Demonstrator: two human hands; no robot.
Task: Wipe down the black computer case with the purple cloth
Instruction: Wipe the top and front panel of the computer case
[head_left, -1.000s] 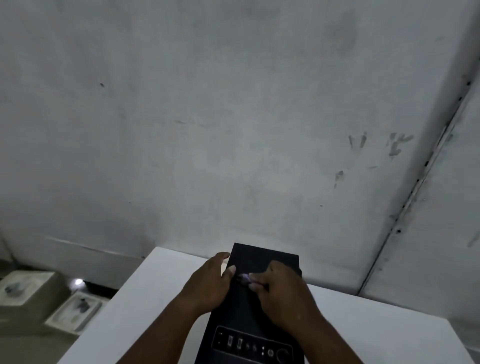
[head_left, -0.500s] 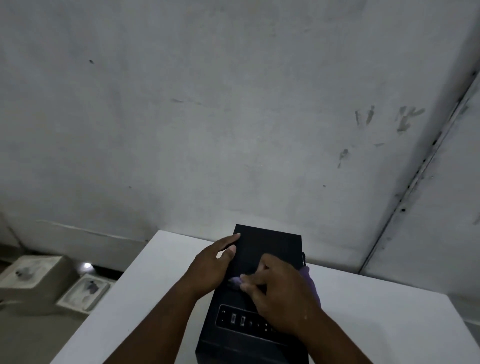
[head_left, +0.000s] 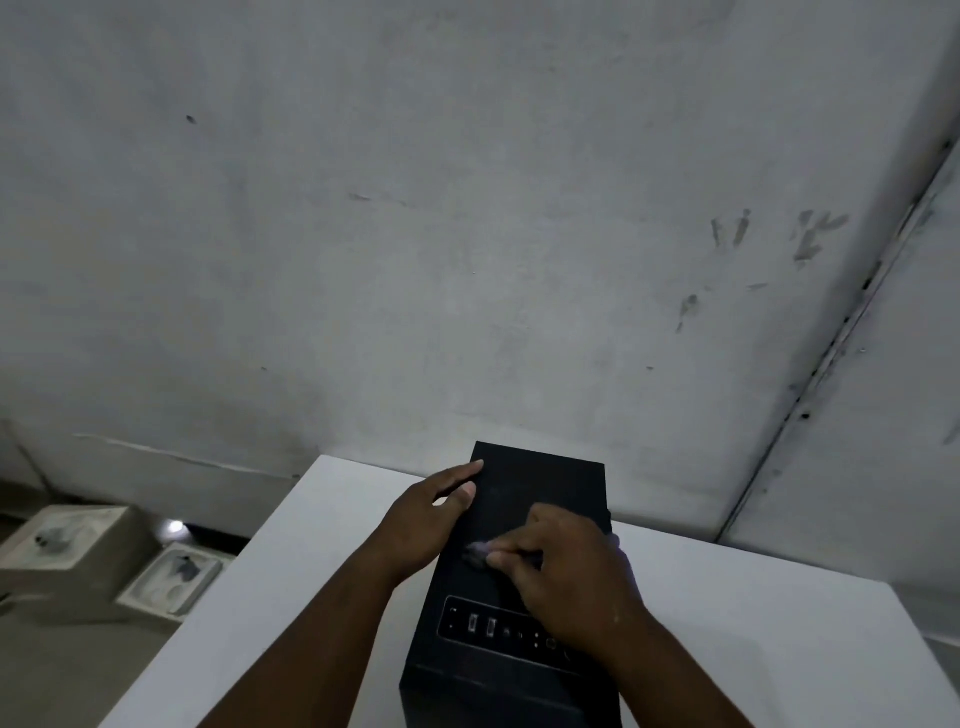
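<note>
The black computer case (head_left: 540, 483) stands upright on a white table (head_left: 291, 597), its top panel facing me with a strip of ports near the front edge. My left hand (head_left: 426, 519) lies flat against the case's upper left edge, fingers spread along it. My right hand (head_left: 566, 577) presses the purple cloth (head_left: 478, 551) onto the middle of the top panel. Only a small purple tip shows at my fingertips and a sliver at the hand's right side; the rest is hidden under my palm.
A stained grey wall rises close behind the table. On the floor to the left stand two pale boxes (head_left: 67, 545) and a small bright light (head_left: 174, 527). The table's left edge runs diagonally toward me.
My right hand with the cloth has slid back toward me along the case top, from near the far end to the middle. The left hand has shifted slightly forward along the left edge.
</note>
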